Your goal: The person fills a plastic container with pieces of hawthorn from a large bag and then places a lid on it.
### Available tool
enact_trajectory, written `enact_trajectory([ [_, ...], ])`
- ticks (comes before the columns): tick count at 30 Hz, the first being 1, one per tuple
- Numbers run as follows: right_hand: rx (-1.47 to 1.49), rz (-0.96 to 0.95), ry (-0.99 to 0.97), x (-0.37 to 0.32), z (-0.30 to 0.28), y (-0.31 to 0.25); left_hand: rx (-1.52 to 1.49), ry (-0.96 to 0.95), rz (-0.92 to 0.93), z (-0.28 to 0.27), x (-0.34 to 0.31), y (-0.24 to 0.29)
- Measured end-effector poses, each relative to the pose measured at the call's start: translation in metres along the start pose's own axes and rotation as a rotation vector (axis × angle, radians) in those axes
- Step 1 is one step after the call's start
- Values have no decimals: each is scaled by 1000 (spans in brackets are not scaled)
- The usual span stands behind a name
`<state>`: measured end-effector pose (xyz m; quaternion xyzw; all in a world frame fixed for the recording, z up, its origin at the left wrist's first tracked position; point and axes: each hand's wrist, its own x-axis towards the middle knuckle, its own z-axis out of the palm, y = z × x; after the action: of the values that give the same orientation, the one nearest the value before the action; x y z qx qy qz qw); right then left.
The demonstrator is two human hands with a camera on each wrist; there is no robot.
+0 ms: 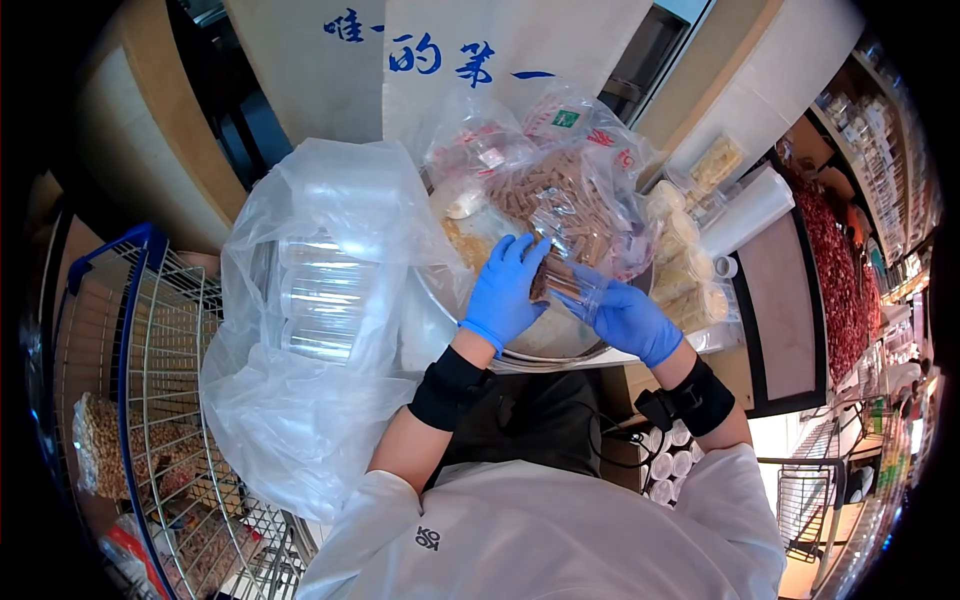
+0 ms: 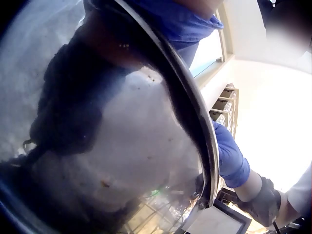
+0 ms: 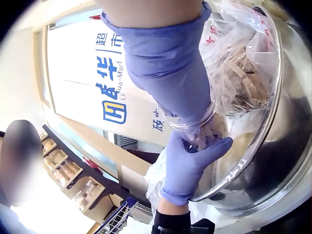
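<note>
My left hand [image 1: 508,292], in a blue glove, grips a clear round jar [image 1: 572,288] holding brown stick-like pieces, tilted sideways over a metal basin. My gloved right hand [image 1: 636,322] is at the jar's mouth. In the right wrist view, the right hand [image 3: 168,73] reaches into the jar's rim [image 3: 210,117], its fingertips hidden, while the left hand [image 3: 190,168] holds the jar's other end. Behind lies a plastic bag of brown pieces [image 1: 560,195]. The left wrist view shows the basin's rim [image 2: 187,87], part of the left glove [image 2: 170,19] and the right hand [image 2: 229,156].
A large clear bag of stacked plastic containers [image 1: 325,290] stands left of the basin. Several filled jars [image 1: 690,270] and a plastic roll [image 1: 750,210] are on the right. A shopping cart [image 1: 150,330] stands at far left, and a red heap [image 1: 835,260] lies at far right.
</note>
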<state>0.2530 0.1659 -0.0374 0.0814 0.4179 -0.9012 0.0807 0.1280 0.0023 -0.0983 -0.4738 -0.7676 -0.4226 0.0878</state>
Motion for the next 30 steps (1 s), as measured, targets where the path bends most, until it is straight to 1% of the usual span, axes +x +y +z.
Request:
enact_trajectory([
  [8, 25, 1, -9, 1, -7, 2, -1, -1, 9, 3, -1, -1],
  [14, 27, 25, -50, 0, 2, -3, -21, 28, 30, 4, 0, -2],
  [17, 26, 5, -27, -4, 14, -4, -39, 42, 44, 4, 0, -2],
  [19, 27, 22, 10, -9, 18, -5, -68, 23, 36, 4, -1, -2],
  [23, 25, 9, 22, -11, 18, -3, -69, -14, 31, 0, -1, 2],
  [25, 34, 20, -46, -9, 17, -4, -55, 28, 67, 2, 0, 1],
  [30, 17, 8, -48, -12, 18, -5, -62, 29, 75, -3, -1, 4],
])
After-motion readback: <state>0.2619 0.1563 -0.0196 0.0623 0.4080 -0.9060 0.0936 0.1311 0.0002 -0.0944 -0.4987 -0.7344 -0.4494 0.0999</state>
